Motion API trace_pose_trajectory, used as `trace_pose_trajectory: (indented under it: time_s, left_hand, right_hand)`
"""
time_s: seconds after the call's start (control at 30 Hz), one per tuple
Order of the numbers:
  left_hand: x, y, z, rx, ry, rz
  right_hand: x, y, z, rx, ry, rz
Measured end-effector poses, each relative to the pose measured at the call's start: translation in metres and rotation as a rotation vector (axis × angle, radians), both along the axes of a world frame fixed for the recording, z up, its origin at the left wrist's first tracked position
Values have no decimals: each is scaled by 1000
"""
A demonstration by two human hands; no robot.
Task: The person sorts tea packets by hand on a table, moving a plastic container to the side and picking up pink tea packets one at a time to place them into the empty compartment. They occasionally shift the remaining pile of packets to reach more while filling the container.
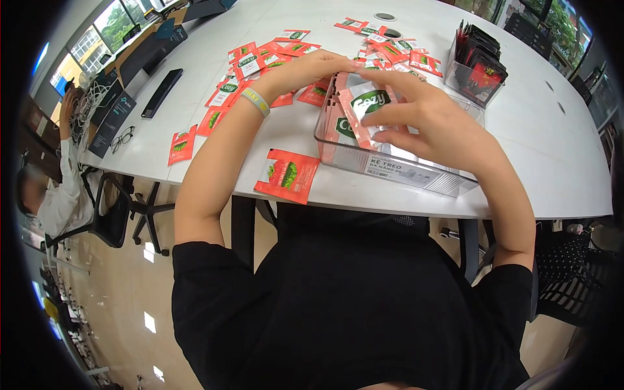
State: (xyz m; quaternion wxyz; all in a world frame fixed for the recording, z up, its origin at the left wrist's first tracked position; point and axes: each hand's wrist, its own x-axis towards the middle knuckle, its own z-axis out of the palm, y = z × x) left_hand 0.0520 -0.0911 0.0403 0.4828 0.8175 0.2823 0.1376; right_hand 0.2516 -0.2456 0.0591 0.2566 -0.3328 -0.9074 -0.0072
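A clear plastic box [396, 162] near the table's front edge holds several upright red and white Cozy tea sachets [344, 128] at its left end. My right hand [429, 117] reaches over the box, with its thumb and fingers at the front tea sachet [370, 101], which tilts to the left. Behind the box's left end, my left hand [312, 70] stretches its fingers to the right, fingertips by the sachets' top edges; their undersides are hidden. One strawberry tea sachet [287, 175] lies flat left of the box.
Loose tea sachets [257, 65] are scattered behind and left of the box, with another pile [393, 49] farther back. A second clear box [478, 81] holds dark sachets at right. Eyeglasses [122, 139] and a phone [162, 93] lie at left. A person [65, 195] sits beyond the table.
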Motion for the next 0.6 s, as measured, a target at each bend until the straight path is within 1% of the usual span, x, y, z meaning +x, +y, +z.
trace_pose_trajectory:
  time_s: [0.1, 0.13, 0.17, 0.2, 0.27, 0.4, 0.47, 0.5, 0.53, 0.57, 0.6]
  left_hand:
    - [3, 1, -7, 57, -73, 68]
    - [2, 2, -7, 58, -73, 69]
    - [2, 3, -4, 28, -19, 51]
    - [2, 3, -1, -3, 34, 32]
    - [3, 5, -6, 28, 19, 58]
    - [4, 3, -7, 55, 21, 88]
    - [2, -1, 2, 41, 69, 73]
    - [1, -3, 4, 28, 116, 57]
    - [1, -3, 3, 28, 115, 57]
    - [3, -3, 1, 45, 72, 70]
    - [4, -3, -2, 62, 27, 83]
  right_hand:
    - [-2, 1, -5, 67, 11, -49]
    - [-3, 2, -5, 125, 8, -79]
    - [-3, 2, -5, 185, 5, -110]
    - [-3, 1, -4, 186, 6, -110]
    - [-3, -2, 0, 91, -52, -188]
    - [-3, -3, 5, 21, -45, -150]
    - [-2, -1, 8, -180, 58, 1]
    - [-1, -2, 11, -180, 57, 1]
    - [1, -4, 15, -267, 59, 22]
    - [1, -5, 17, -355, 60, 44]
    - [1, -6, 17, -356, 58, 44]
